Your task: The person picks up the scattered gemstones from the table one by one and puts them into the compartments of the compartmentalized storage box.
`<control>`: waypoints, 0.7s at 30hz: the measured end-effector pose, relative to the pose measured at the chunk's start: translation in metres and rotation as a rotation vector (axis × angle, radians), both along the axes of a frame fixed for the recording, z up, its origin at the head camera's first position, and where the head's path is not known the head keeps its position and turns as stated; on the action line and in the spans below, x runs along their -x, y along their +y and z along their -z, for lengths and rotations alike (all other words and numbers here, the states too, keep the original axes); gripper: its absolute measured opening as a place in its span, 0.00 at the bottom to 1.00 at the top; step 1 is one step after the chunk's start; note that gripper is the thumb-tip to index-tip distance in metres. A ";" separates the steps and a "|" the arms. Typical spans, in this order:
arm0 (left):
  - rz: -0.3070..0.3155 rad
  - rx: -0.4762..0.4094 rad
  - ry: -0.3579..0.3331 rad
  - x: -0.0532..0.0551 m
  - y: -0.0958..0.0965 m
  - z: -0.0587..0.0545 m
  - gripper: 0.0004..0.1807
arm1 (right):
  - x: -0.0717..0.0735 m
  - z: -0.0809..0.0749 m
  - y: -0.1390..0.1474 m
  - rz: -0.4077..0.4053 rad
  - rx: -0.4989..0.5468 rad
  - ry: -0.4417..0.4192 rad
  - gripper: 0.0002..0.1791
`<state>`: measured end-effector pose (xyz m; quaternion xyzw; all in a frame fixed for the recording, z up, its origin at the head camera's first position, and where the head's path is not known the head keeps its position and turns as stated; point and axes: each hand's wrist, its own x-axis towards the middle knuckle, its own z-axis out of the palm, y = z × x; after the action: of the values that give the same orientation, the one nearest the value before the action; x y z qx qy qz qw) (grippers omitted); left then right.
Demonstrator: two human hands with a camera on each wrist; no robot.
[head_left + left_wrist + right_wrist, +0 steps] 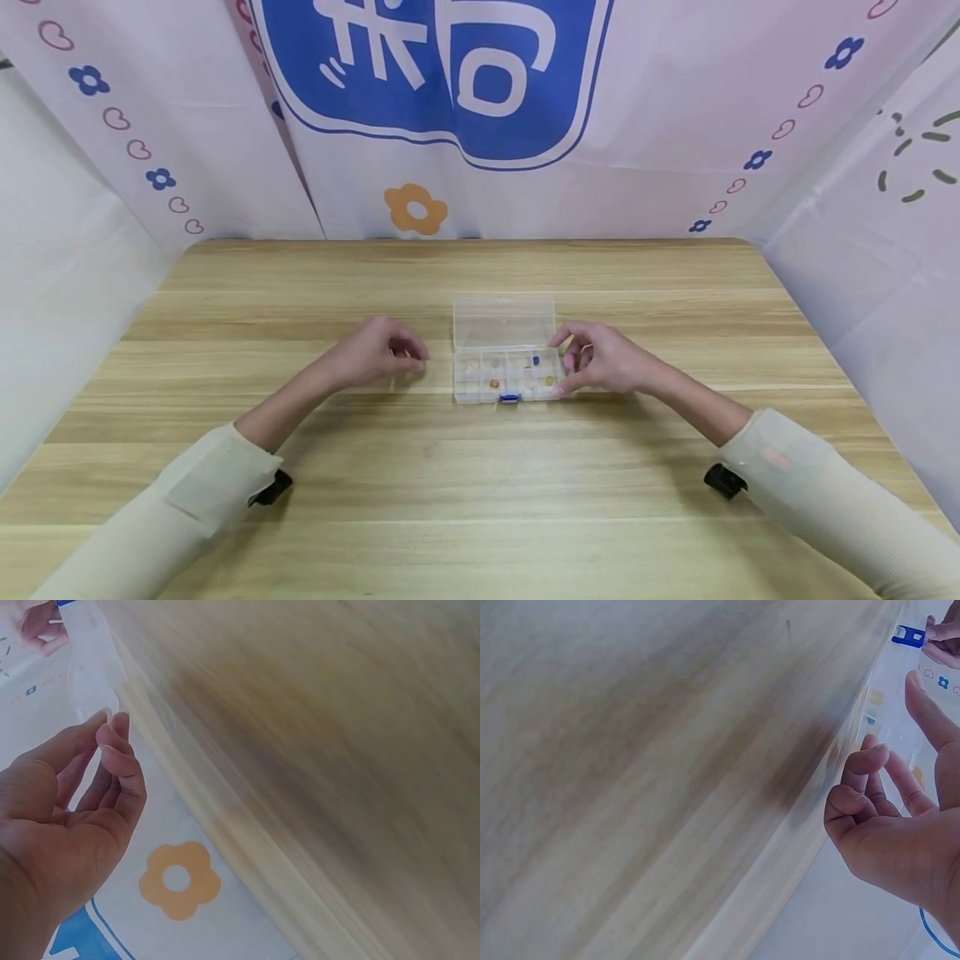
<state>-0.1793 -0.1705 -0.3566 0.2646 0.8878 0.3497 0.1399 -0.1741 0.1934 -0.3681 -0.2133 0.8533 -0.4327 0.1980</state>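
A clear plastic compartment box (467,389) lies on the table, its transparent lid (503,322) swung back and a blue latch (510,398) at the front. Inside its compartments are small pieces: a blue one (536,361), an orange-red one (495,384) and a yellow one (550,380). My right hand (606,360) holds the box's right end, thumb at the front corner and index finger near the hinge. To the box's left, my left hand (382,353) hovers apart from it. Its fingers are loosely bent with thumb and fingertips close together; nothing shows between them.
The wooden table (465,492) extends around the box on every side. Behind it hangs a white printed cloth (645,200) with an orange flower (416,208). Black wrist cameras sit under both sleeves.
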 end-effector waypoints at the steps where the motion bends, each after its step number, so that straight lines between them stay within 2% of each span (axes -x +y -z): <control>1: 0.002 -0.010 0.000 0.000 0.000 0.000 0.02 | 0.000 0.000 0.000 0.000 0.001 0.000 0.33; 14: 0.008 -0.081 0.011 -0.003 0.008 -0.001 0.02 | -0.001 0.000 0.000 -0.006 0.004 -0.001 0.32; 21: 0.021 -0.109 -0.015 -0.004 0.017 -0.002 0.02 | 0.000 0.001 0.001 -0.012 0.006 0.005 0.32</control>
<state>-0.1751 -0.1531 -0.3550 0.2783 0.8635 0.3980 0.1358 -0.1740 0.1944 -0.3694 -0.2202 0.8511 -0.4336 0.1979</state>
